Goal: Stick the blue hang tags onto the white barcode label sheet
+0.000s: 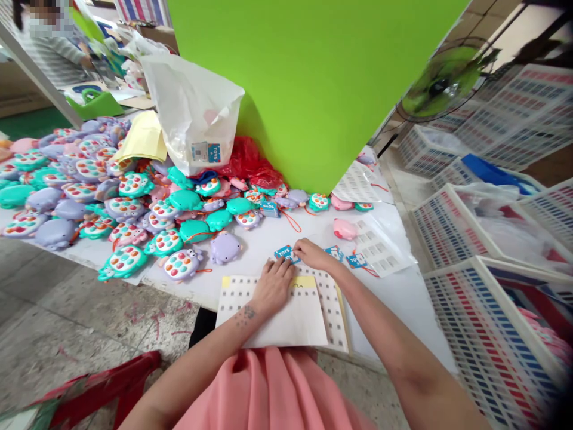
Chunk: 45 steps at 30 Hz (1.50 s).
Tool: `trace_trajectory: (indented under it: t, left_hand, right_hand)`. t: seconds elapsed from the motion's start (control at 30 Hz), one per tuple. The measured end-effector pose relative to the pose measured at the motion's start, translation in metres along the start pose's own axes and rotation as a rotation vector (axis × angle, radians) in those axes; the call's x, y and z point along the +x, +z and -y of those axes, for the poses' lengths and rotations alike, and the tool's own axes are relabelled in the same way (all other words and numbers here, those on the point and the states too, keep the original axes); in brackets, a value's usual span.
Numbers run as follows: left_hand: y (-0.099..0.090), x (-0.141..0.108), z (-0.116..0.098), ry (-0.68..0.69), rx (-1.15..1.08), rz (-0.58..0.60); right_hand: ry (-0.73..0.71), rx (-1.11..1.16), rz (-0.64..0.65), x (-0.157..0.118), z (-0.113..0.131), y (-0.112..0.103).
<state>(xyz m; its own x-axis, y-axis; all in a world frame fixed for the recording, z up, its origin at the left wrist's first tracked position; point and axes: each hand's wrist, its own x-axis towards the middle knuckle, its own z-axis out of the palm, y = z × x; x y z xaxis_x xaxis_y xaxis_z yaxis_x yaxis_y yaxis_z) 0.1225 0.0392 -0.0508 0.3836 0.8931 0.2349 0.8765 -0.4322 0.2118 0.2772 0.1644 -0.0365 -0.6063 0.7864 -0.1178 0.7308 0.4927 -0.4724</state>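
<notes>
**Left hand** (273,286): palm down, fingers extended, not clenched, resting on a white paper sheet (304,316), with the fingertips just below a blue "TOYS" card tag (286,254).

**Right hand** (313,254): fingertips touch the tag from 3 o'clock; a grasp cannot be confirmed.

**Positions:** The tag lies on the white worktop (394,310), at 12 o'clock from the sheet. Two similar blue tags (356,261) lie at 2 o'clock from the hands. A pile of teal, lilac and pink plastic toys (89,191) lies at 10 o'clock. White lattice crates (456,233) stand at 3 o'clock.
</notes>
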Motion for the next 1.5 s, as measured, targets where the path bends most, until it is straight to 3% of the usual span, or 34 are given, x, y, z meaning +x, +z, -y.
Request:
trace_trajectory:
  t: [0.8, 1.13, 1.3, 1.5]
  left_hand:
    - [-0.003, 0.004, -0.004, -0.03, 0.01, -0.001]
    - [-0.006, 0.005, -0.005, -0.018, 0.01, -0.006]
    - [-0.005, 0.004, -0.004, -0.02, 0.011, -0.012]
    - [-0.003, 0.004, -0.003, -0.016, 0.025, -0.022]
  right_hand:
    - [0.002, -0.019, -0.022, -0.003, 0.004, 0.001]
    - [-0.053, 0.123, -0.053, -0.008, -0.002, 0.002]
    - [0.028, 0.167, -0.04, -0.006, -0.004, 0.002]
    - [0.091, 0.03, -0.115, 0.001, 0.001, 0.009]
